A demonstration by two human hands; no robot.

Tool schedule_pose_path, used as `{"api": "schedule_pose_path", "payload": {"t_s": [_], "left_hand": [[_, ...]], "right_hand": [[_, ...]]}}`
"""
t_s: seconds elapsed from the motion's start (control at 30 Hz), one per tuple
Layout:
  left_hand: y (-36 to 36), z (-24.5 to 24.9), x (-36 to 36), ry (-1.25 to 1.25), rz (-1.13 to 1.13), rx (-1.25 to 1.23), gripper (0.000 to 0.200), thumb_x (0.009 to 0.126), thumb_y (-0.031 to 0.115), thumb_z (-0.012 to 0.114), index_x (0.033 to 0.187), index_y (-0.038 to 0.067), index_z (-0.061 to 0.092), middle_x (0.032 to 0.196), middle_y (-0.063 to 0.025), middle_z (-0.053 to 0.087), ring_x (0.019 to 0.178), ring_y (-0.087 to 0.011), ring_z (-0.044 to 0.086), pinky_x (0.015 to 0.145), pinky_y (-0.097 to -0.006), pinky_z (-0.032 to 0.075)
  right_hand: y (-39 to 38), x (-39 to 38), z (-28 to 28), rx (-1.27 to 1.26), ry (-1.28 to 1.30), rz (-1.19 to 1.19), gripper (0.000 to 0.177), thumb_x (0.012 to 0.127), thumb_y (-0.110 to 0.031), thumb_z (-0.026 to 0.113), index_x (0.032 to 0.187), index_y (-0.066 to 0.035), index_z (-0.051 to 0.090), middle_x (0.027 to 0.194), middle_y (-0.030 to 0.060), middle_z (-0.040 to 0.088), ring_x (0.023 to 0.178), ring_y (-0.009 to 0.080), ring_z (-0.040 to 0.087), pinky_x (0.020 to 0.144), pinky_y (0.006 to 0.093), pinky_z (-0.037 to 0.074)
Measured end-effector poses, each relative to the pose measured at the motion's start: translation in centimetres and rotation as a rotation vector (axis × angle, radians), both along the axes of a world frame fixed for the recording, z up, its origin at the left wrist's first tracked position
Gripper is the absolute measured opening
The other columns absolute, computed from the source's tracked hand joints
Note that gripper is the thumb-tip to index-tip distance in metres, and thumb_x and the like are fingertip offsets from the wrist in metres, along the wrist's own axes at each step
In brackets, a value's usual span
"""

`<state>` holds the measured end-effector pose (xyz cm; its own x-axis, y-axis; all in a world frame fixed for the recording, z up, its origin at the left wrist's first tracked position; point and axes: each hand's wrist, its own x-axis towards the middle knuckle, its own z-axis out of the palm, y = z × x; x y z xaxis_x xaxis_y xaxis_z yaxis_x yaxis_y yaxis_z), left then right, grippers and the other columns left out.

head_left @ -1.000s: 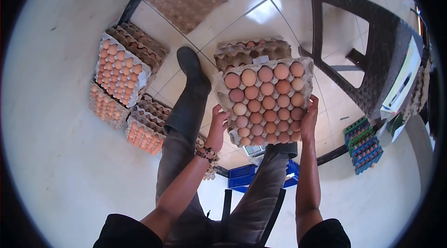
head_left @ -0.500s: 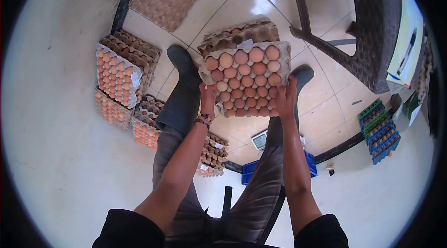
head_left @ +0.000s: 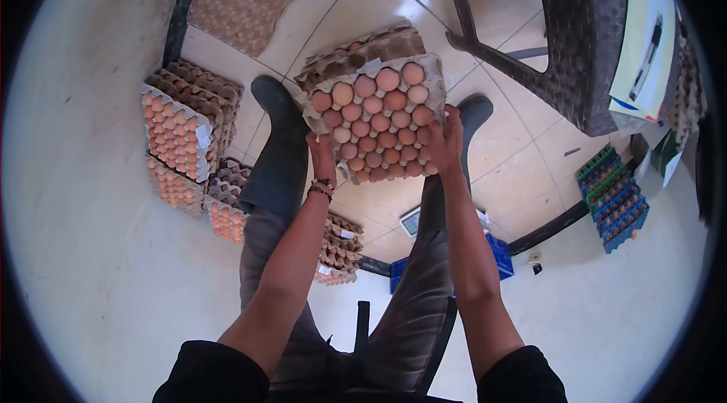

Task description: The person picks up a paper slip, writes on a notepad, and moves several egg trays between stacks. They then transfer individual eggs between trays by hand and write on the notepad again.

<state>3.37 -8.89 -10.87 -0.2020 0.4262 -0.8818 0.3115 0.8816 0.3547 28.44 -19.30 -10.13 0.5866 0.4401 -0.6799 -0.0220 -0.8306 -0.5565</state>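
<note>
Between my boots, a cardboard egg tray filled with rows of brown eggs tops a stack of more cardboard trays. My left hand grips the left edge of the top tray, a beaded bracelet on its wrist. On the opposite edge, my right hand is closed with its fingers curled around the side. How many trays my hands clasp is hidden. A small white label sticks up at the far rim of the top tray.
Stacked egg trays stand against the left wall. A partly filled tray lies on the far floor. At right are a dark woven-pattern chair, paper with a pen, and blue and green trays. A blue crate sits behind my legs.
The whole view has shifted, so the trays, boots and chair appear further left. Both hands keep their hold on the egg tray's sides.
</note>
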Motion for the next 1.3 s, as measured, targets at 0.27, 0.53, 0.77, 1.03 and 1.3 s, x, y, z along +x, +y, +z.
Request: {"api": "schedule_pose_path", "payload": {"t_s": [0.27,0.53,0.77,1.03,1.3], "left_hand": [[-1.4,-1.2,-1.3,-0.007,-0.033,0.034,0.062,0.090,0.056,0.053,0.135,0.018,0.036,0.132,-0.0058,0.044,0.120,-0.0226,0.044,0.100,-0.0451,0.036],[-3.8,4.1,-0.2,0.000,0.375,-0.251,0.077,0.081,0.065,0.052,0.142,0.020,0.034,0.132,-0.0066,0.044,0.118,-0.0226,0.045,0.102,-0.0432,0.033],[-8.8,4.8,3.8,-0.140,0.900,-0.334,0.104,0.071,0.076,0.054,0.153,0.019,0.024,0.152,-0.0101,0.028,0.138,-0.0292,0.032,0.113,-0.0507,0.024],[-9.6,2.0,6.5,-0.322,1.189,-0.449,0.112,0.068,0.078,0.054,0.157,0.020,0.018,0.158,-0.0060,0.021,0.148,-0.0269,0.023,0.118,-0.0570,0.016],[-9.2,1.6,8.2,-0.441,1.376,-0.480,0.100,0.070,0.062,0.060,0.152,0.015,0.028,0.154,-0.0064,0.028,0.143,-0.0281,0.029,0.117,-0.0583,0.020]], "right_hand": [[2.5,1.2,-0.4,-0.058,-0.067,0.111,0.055,0.088,-0.035,0.057,0.131,-0.003,0.046,0.119,0.0297,0.055,0.114,0.0450,0.049,0.100,0.0502,0.038],[5.5,1.9,3.1,-0.096,-0.197,0.271,0.048,0.086,-0.043,0.061,0.123,-0.012,0.059,0.106,0.0219,0.061,0.105,0.0414,0.055,0.092,0.0497,0.042],[12.6,0.4,3.9,0.183,-0.271,0.592,0.047,0.080,-0.048,0.064,0.112,-0.014,0.066,0.100,0.0194,0.062,0.100,0.0385,0.056,0.093,0.0479,0.040],[18.0,-0.3,-0.6,0.192,-0.193,0.981,0.051,0.082,-0.052,0.062,0.118,-0.017,0.067,0.111,0.0219,0.061,0.110,0.0373,0.054,0.097,0.0462,0.038],[20.5,-2.7,-0.7,0.111,-0.125,1.117,0.051,0.082,-0.052,0.061,0.117,-0.017,0.069,0.122,0.0209,0.058,0.124,0.0353,0.046,0.109,0.0468,0.030]]}}
